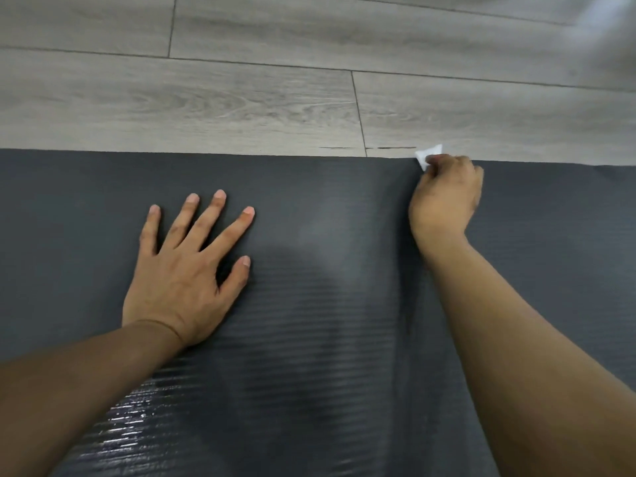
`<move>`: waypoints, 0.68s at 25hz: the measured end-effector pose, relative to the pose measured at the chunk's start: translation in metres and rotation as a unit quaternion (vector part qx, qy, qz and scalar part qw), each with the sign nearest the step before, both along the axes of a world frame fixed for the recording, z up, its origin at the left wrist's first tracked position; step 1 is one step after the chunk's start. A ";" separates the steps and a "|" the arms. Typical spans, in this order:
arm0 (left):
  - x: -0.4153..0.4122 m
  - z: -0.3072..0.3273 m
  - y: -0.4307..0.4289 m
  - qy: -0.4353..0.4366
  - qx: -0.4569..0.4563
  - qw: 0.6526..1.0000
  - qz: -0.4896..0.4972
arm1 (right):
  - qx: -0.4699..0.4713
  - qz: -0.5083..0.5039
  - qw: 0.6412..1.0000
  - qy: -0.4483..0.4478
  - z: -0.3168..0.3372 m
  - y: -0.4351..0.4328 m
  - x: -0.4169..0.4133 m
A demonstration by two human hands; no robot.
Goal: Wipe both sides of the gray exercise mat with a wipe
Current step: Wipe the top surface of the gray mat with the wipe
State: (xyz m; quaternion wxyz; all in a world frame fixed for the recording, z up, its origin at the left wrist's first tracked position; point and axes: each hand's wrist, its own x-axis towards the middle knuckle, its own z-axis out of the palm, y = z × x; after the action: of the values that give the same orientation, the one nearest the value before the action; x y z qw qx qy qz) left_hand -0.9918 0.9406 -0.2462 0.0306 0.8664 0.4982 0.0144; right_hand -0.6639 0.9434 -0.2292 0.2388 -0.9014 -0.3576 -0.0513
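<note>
Wiping is the step going on now. The gray mat (327, 270) lies flat on the wood floor (241, 98) and fills the lower part of the view. The right hand (444, 197) is up at the far edge of the mat, and its fingers (435, 161) are curled tight around a small white wipe (428, 154), which pokes out just past that edge. The left hand (182, 273) rests flat on the mat with its fingers spread out and holding nothing, as if to keep the mat still. Shiny wet streaks show near the bottom, so part of this side looks done. Next, I think the right hand should drag the wipe over the dry parts, and later the mat must be turned over.
</note>
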 end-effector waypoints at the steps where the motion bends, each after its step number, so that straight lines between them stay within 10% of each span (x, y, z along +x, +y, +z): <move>1: 0.000 -0.001 -0.001 0.002 0.002 1.000 0.000 | 0.006 0.057 0.998 -0.010 -0.003 0.011 -0.031; 6: 0.001 0.000 0.000 -0.008 0.000 1.000 -0.010 | 0.025 0.353 0.934 -0.043 -0.008 0.030 -0.161; 13: 0.001 0.001 -0.001 0.000 0.003 1.000 -0.007 | -0.052 -0.033 0.998 -0.022 0.015 -0.019 0.031; 17: 0.001 0.001 0.000 0.001 -0.004 1.000 -0.012 | -0.050 0.178 0.983 -0.002 0.007 0.010 -0.087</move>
State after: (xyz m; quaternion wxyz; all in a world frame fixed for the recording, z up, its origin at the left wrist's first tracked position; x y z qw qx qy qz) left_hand -0.9911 0.9402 -0.2451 0.0341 0.8724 0.4874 0.0109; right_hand -0.7514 0.9530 -0.2218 0.1978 -0.8339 -0.5152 0.0084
